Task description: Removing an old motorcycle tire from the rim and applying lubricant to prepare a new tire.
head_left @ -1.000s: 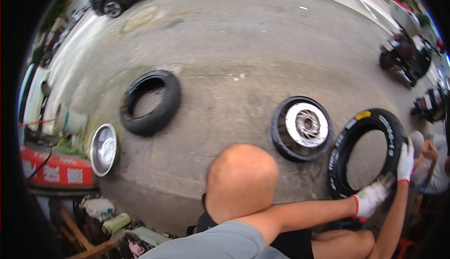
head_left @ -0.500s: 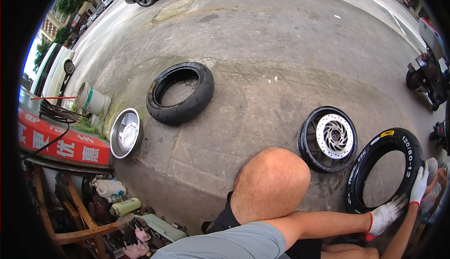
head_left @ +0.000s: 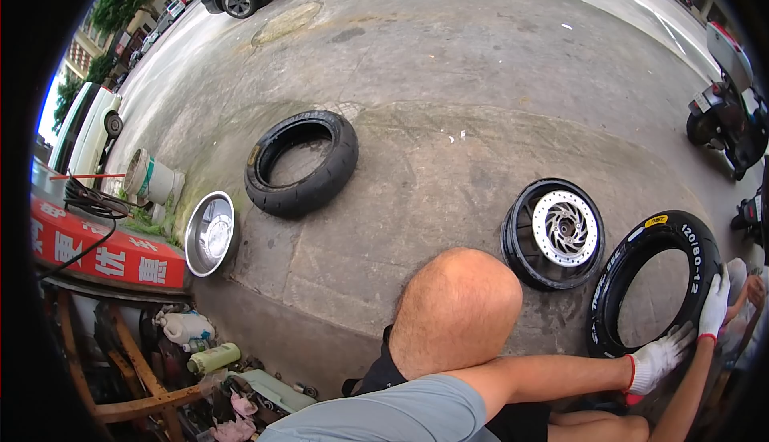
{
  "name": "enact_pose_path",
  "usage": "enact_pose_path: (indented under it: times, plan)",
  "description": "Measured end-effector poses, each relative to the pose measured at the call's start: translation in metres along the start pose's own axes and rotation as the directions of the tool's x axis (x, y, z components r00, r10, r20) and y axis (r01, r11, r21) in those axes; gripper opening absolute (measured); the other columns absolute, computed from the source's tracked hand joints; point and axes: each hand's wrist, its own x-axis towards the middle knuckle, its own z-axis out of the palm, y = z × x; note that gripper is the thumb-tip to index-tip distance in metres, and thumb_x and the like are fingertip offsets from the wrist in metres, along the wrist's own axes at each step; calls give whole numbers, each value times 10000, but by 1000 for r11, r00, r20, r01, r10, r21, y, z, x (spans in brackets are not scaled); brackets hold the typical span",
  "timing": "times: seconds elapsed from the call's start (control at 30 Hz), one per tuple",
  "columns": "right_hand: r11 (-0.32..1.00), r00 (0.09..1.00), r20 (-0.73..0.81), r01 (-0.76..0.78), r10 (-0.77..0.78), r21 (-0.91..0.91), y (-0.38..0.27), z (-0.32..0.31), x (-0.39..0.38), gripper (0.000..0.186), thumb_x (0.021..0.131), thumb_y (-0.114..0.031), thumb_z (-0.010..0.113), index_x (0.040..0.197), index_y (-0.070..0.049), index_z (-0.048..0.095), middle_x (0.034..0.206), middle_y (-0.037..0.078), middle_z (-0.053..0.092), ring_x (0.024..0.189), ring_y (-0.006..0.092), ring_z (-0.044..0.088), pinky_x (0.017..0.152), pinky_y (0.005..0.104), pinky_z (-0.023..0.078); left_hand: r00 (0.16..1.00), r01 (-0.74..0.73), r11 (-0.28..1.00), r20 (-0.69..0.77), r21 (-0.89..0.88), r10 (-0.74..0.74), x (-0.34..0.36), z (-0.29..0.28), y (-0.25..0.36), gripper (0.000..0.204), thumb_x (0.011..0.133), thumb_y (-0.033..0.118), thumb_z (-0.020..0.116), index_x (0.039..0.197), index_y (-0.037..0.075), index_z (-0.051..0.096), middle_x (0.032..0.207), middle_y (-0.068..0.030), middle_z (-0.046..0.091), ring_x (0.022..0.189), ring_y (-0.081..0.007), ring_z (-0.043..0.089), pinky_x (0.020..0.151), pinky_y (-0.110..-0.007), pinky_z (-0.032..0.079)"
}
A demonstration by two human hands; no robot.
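A black tyre (head_left: 606,302) with white lettering and a yellow label lies at the right. Both my hands wear white knit gloves with red cuffs. My left hand (head_left: 661,355) rests on the tyre's near edge, fingers stretched out. Along its right outer side lies my right hand (head_left: 714,304), fingers extended and flat against the rubber. Just left of this tyre is a black wheel rim (head_left: 519,242) with a silver brake disc (head_left: 567,230) facing up. My bare knee (head_left: 458,306) is in front of the rim.
Another black tyre (head_left: 343,166) lies farther off, left of centre. A metal basin (head_left: 192,238), a white bucket (head_left: 162,178) and a red sign board (head_left: 100,246) are at the left. Bottles and tools clutter a rusty frame (head_left: 152,403). A scooter (head_left: 725,122) stands far right.
The ground and objects have shifted slightly left in the view. Both my hands stay against the same tyre, with little visible movement.
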Motion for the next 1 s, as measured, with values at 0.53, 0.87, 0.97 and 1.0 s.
enact_pose_path:
  times: [0.53,0.87,0.97,1.0]
  plan:
    - [999,1000,6,-13,13,-36,-14,0,-2,465,1056,-253,420,1472,-44,405,1514,120,429,1426,249,354,1180,344,232,999,-7,999,38,46,6,-2,-6,-1,880,685,391,708,1417,-30,457,1582,-282,203,1492,-427,151,1221,-478,163]
    - [999,1000,0,-17,17,-38,-14,-1,-1,466,1057,-239,419,1469,-22,401,1513,122,428,1423,238,354,1182,342,234,1000,-5,1000,11,26,5,-1,-5,0,859,703,372,696,1424,-25,449,1578,-263,228,1490,-417,162,1219,-479,167]
    - [1000,1000,9,-24,24,-17,-18,-1,-2,467,1057,-238,418,1470,-21,398,1514,122,427,1425,239,350,1183,341,231,1000,-7,998,6,62,7,0,-3,-1,853,703,366,695,1422,-24,451,1578,-264,228,1491,-417,161,1219,-478,167]
    - [1000,1000,9,-25,25,-18,-17,-2,-1,467,1057,-238,418,1470,-21,398,1514,122,427,1425,239,350,1183,341,231,1000,-8,998,6,60,8,0,-4,-1,853,703,366,695,1422,-24,451,1578,-264,228,1491,-417,161,1219,-478,167]
